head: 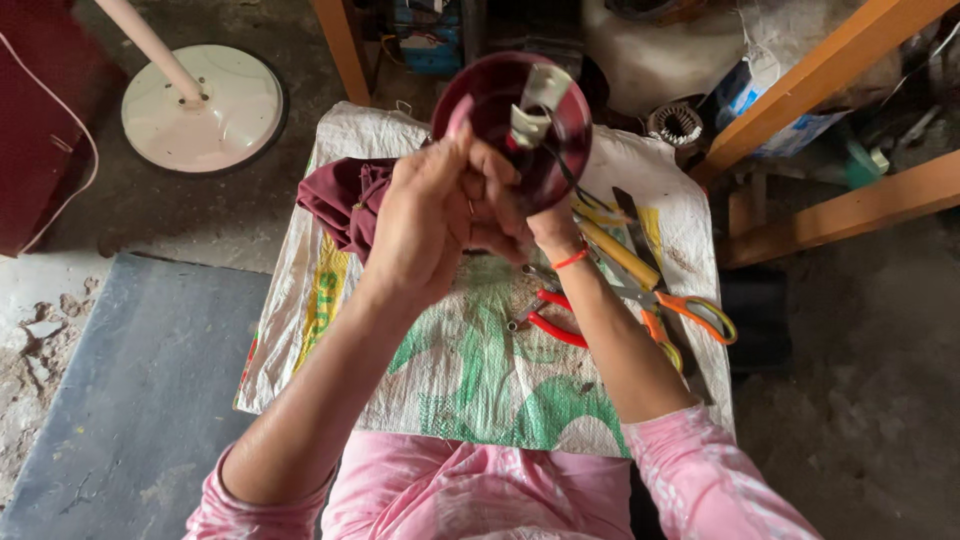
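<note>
A woven sack covers the floor as my work surface, keeping tools off the dirt. At its far left lies a maroon cloth. I hold a dark red round housing raised above the sack's far edge, its open face toward me for inspection. My left hand clasps its near rim; my right hand grips beside it. Scissors and red pliers rest to the right, within reach.

Both arms raised, forearms converging; left hand and right hand clasped together, fingers curled.
</note>
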